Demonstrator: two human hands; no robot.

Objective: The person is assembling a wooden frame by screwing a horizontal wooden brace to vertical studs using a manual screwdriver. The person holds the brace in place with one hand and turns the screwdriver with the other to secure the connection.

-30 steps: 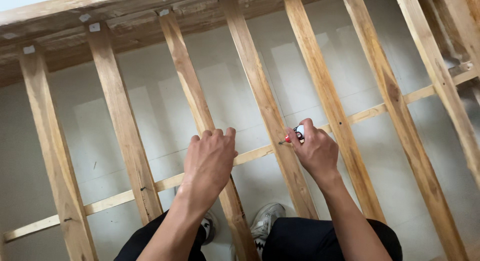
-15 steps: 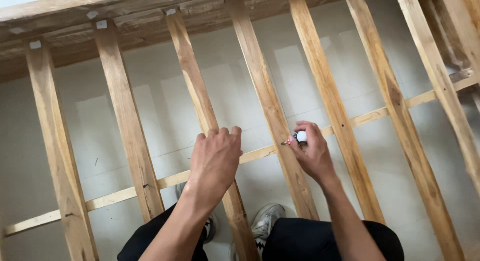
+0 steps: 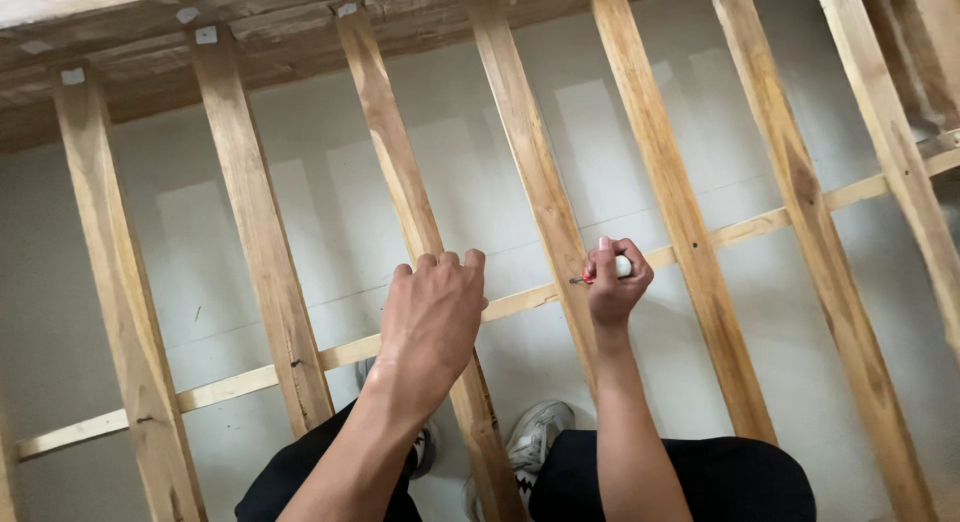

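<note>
My left hand (image 3: pixel 432 312) rests with curled fingers on top of a wooden slat (image 3: pixel 415 232) of a slatted frame, gripping its upper face. My right hand (image 3: pixel 615 282) is closed around a small white marker with a red tip (image 3: pixel 600 274). The tip touches the side of the neighbouring slat (image 3: pixel 540 182), just where a thin wooden cross strip (image 3: pixel 770 222) passes beneath. Both forearms reach up from the bottom of the view.
Several parallel wooden slats run away from me to a thicker cross beam (image 3: pixel 200 22) at the top. Pale grey floor (image 3: pixel 620 122) shows between them. My dark trousers and grey sneakers (image 3: pixel 530 432) are below the frame.
My right hand has turned the marker so the red tip points left against the slat. My left hand stays on its slat. The view has shifted slightly.
</note>
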